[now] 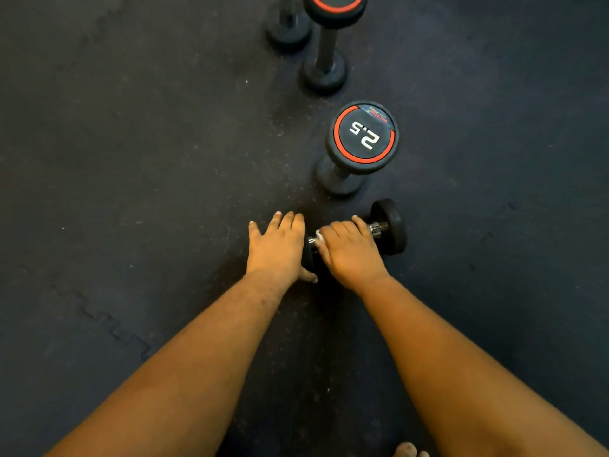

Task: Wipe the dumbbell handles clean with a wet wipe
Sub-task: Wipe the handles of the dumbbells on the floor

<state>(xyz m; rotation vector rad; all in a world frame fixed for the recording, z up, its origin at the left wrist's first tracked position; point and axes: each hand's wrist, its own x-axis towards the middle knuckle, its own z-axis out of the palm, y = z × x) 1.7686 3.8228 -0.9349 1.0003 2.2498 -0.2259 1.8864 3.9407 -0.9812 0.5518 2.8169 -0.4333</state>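
One dumbbell (389, 225) lies on its side on the floor mat (131, 192); your right hand (349, 252) grips its handle through the wet wipe (319, 237), while your left hand (278, 247) rests flat-fingered on its near weight. Three dumbbells (361, 140) standing on end toward the mat's far edge probably await wiping; I can't tell.

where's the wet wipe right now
In the head view, the wet wipe is just right of centre, under the right hand on the handle of the lying dumbbell, beside the left hand.

I counted four dumbbells: one lying flat (389, 225), one upright marked 2.5 (362, 133), two more upright beyond (326, 37) (288, 24). One white wipe (319, 237). Two hands (276, 245) (349, 249).
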